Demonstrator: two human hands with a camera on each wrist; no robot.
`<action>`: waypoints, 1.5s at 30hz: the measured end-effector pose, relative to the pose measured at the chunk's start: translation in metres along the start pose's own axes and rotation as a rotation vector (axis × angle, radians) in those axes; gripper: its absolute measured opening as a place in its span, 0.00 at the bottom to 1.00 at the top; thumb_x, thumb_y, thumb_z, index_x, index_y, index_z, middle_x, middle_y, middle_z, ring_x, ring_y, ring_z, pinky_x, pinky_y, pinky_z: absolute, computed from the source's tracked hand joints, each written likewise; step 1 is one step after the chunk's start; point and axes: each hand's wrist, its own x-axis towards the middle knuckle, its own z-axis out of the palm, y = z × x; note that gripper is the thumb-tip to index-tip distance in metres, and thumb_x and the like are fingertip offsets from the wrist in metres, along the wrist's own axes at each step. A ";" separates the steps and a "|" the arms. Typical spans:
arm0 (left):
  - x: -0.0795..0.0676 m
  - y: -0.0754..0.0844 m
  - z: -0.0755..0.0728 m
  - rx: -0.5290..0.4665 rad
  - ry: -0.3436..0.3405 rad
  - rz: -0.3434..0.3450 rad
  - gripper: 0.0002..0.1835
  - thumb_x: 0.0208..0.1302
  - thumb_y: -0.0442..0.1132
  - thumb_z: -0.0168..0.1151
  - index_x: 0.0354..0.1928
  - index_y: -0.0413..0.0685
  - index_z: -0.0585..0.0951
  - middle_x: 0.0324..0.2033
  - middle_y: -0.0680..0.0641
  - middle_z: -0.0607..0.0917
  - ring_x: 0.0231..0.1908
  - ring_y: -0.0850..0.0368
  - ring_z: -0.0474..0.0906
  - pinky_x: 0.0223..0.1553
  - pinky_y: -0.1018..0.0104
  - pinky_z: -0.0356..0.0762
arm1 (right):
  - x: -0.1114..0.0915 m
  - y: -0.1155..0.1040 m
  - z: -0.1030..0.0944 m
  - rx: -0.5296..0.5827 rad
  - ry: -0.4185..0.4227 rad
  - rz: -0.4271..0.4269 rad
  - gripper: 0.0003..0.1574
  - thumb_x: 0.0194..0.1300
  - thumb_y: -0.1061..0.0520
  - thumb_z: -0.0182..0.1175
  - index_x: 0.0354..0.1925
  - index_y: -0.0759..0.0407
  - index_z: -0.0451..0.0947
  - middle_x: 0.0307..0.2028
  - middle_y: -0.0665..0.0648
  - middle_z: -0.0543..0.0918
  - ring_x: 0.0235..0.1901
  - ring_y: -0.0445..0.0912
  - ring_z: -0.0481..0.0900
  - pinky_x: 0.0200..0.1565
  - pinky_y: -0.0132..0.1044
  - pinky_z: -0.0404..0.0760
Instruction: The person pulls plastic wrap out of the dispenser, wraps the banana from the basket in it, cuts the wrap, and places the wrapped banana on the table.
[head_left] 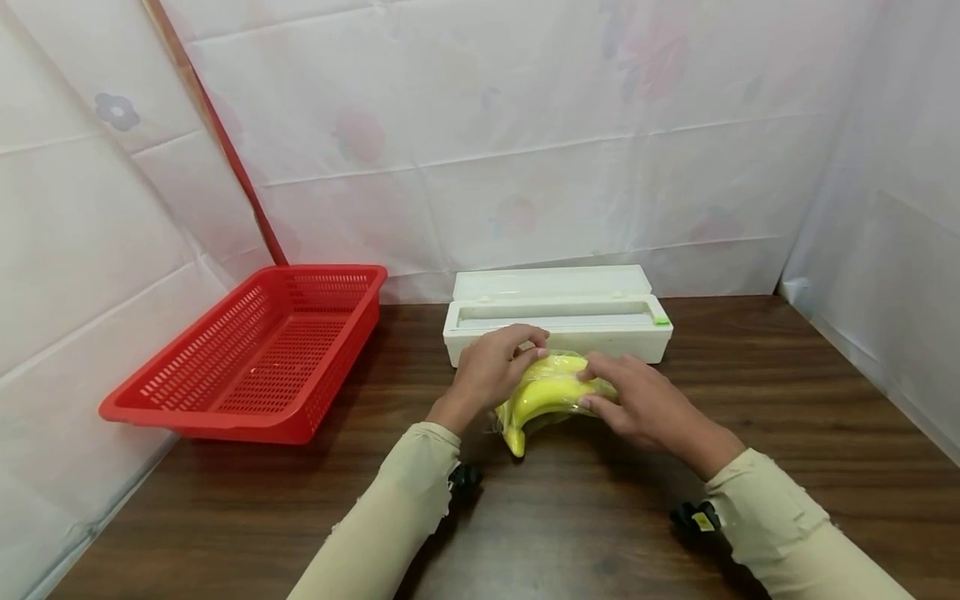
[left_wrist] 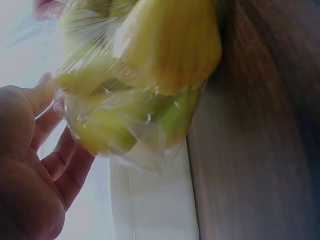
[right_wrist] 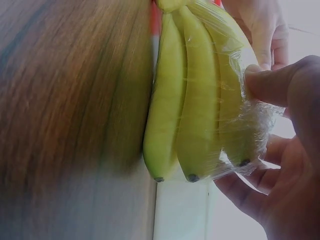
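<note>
A bunch of yellow bananas (head_left: 551,393), partly covered in clear plastic wrap (right_wrist: 235,115), lies on the table between the two hands. The left hand (head_left: 491,367) holds the far left side of the bunch, thumb and fingers at the edge of the film; the left wrist view shows the film crumpled beside the fingertips. From the right, the right hand (head_left: 648,400) grips the wrapped banana ends. Its thumb presses the film on one side while its fingers curl behind, as the right wrist view shows. Dark banana tips (right_wrist: 192,177) show near the film's bunched edge.
Just behind the hands stands a white wrap dispenser box (head_left: 555,342), its lid (head_left: 551,283) raised and a roll inside. To the left is a red perforated basket (head_left: 300,425). White patterned sheets (head_left: 525,150) enclose the brown wooden table (head_left: 570,533) at the back and sides.
</note>
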 end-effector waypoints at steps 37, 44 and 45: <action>0.020 -0.012 0.018 -0.747 -0.181 -0.575 0.06 0.67 0.40 0.62 0.36 0.45 0.82 0.39 0.47 0.82 0.35 0.54 0.75 0.38 0.63 0.74 | 0.002 -0.005 0.006 -0.012 0.029 0.035 0.14 0.66 0.49 0.68 0.47 0.48 0.78 0.35 0.47 0.78 0.34 0.45 0.70 0.33 0.40 0.70; 0.022 -0.013 0.019 -0.812 -0.148 -0.607 0.04 0.64 0.37 0.64 0.34 0.46 0.79 0.36 0.46 0.79 0.32 0.53 0.73 0.34 0.63 0.74 | 0.003 -0.006 0.006 -0.005 0.032 0.049 0.13 0.66 0.49 0.68 0.46 0.48 0.77 0.33 0.47 0.77 0.34 0.46 0.70 0.33 0.41 0.70; 0.023 -0.013 0.019 -0.819 -0.145 -0.613 0.04 0.63 0.37 0.65 0.34 0.46 0.79 0.36 0.46 0.79 0.32 0.53 0.74 0.34 0.63 0.74 | 0.003 -0.006 0.006 -0.005 0.031 0.052 0.13 0.66 0.49 0.67 0.46 0.48 0.77 0.34 0.47 0.77 0.34 0.46 0.70 0.33 0.41 0.70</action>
